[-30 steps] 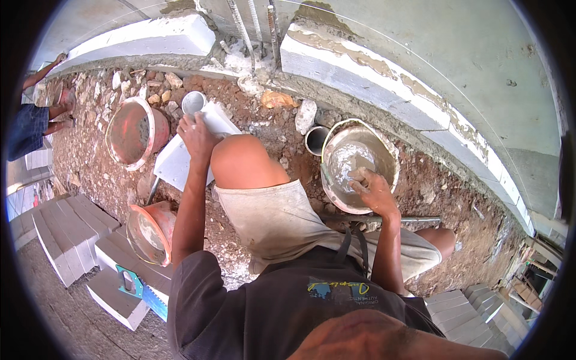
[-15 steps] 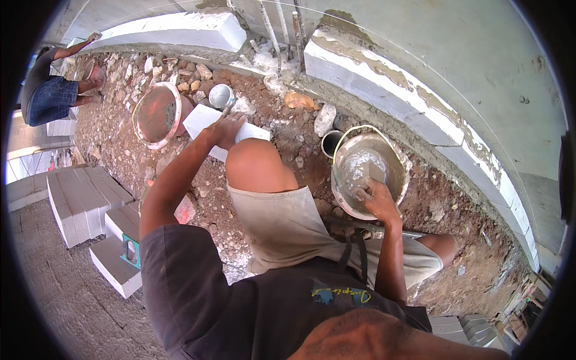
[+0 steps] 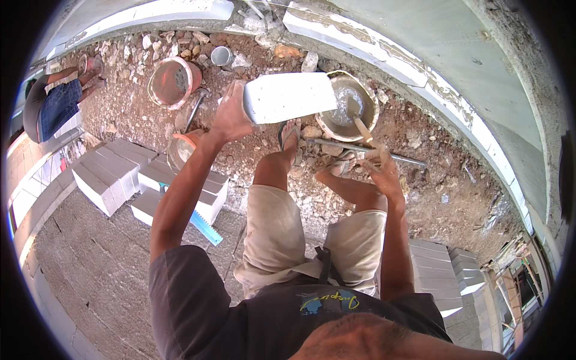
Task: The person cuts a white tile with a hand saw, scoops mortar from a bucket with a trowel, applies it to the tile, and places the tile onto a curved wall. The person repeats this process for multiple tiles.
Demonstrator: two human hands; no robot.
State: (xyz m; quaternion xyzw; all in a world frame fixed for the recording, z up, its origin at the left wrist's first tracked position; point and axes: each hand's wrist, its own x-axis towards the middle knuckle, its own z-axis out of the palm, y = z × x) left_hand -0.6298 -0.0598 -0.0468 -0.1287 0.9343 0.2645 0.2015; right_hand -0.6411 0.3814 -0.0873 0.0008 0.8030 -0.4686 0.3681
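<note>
My left hand (image 3: 233, 117) grips the near-left end of a white lightweight block (image 3: 291, 97), held up off the ground. The block's far end overlaps the rim of a mortar bucket (image 3: 373, 123). Inside that bucket rests a trowel (image 3: 362, 129), its blade in the grey mix and its wooden handle leaning out over the rim toward me. My right hand (image 3: 382, 171) is just below the handle's end, fingers loosely apart, and appears not to grip it. Under the hand, a metal bar (image 3: 396, 157) lies on the soil.
A second mortar bucket (image 3: 174, 83), a grey pail (image 3: 221, 56) and a hammer (image 3: 195, 110) are on the rubble. Stacked blocks (image 3: 111, 180) and a blue notched tool (image 3: 206, 228) lie left. A block course (image 3: 360, 42) runs along the wall. Another person (image 3: 54, 105) bends at far left.
I have risen from a crouch to standing. My left hand has lifted the white block off the ground and carried it right. My right hand has come out of the bucket toward me.
</note>
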